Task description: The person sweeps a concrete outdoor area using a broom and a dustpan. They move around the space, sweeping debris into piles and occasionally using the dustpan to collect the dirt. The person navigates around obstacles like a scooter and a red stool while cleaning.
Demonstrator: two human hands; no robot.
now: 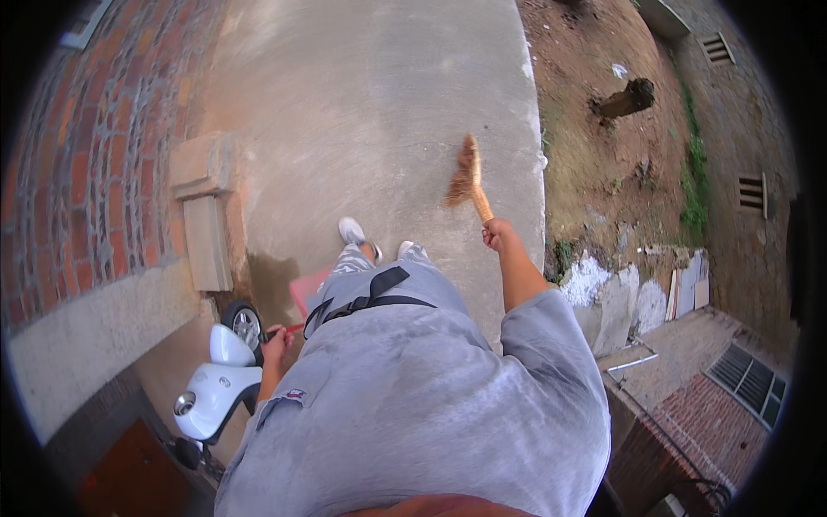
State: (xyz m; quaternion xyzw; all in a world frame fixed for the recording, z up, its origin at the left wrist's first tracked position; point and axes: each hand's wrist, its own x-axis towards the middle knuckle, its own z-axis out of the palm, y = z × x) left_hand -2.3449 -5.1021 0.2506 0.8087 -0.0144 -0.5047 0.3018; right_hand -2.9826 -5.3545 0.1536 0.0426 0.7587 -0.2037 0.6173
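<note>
My right hand point(497, 233) is closed around the bound handle of a straw hand broom point(466, 172). The broom reaches forward over the grey concrete path point(370, 95), its brown bristles pointing left; whether they touch the ground I cannot tell. Low at my left side, my left hand point(276, 346) grips the thin red handle of a dustpan point(305, 291). The dustpan's pinkish-red pan shows beside my left leg, partly hidden by my trousers and body. A white shoe point(350, 231) stands on the concrete between the two tools.
A white scooter point(211, 396) stands close by my left arm. Stone blocks point(207, 246) and a brick wall point(95, 164) border the left. Beyond the path's right edge is bare soil point(586, 164) with a stump point(627, 99) and leaning slabs point(616, 302). A dark wet patch point(271, 280) marks the concrete.
</note>
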